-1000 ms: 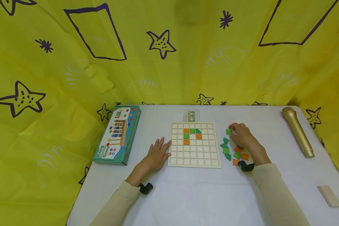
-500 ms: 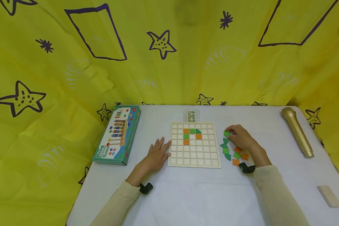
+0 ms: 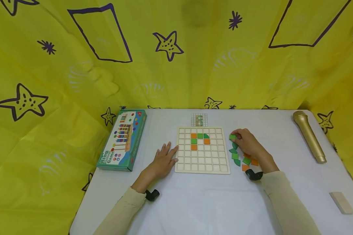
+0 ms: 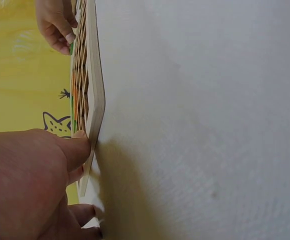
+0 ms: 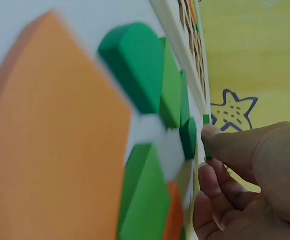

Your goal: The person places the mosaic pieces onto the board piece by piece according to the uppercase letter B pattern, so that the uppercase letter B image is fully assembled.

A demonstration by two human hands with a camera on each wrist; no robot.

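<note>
A wooden grid board [image 3: 203, 160] lies mid-table, with several orange and green pieces in its upper cells. My left hand [image 3: 163, 160] is spread at the board's left edge; in the left wrist view its thumb [image 4: 76, 150] touches the rim. Right of the board, my right hand [image 3: 248, 143] pinches a light green square [image 3: 232, 137] between thumb and fingers, also visible in the right wrist view [image 5: 206, 120]. Below that hand lie loose pieces: green quarter-rounds [image 3: 237, 162], green squares [image 3: 235, 156] and orange squares [image 3: 245, 167].
A small pattern card [image 3: 199, 120] lies behind the board. At the left stands a green game box [image 3: 120, 140]. A gold microphone [image 3: 310, 137] and a pale wooden block [image 3: 342, 202] are on the right. A yellow curtain [image 3: 194, 78] hangs behind the table.
My right hand has moved left toward the board, carrying the green square away from its earlier spot. The left hand and the pieces on the board stay as they were.
</note>
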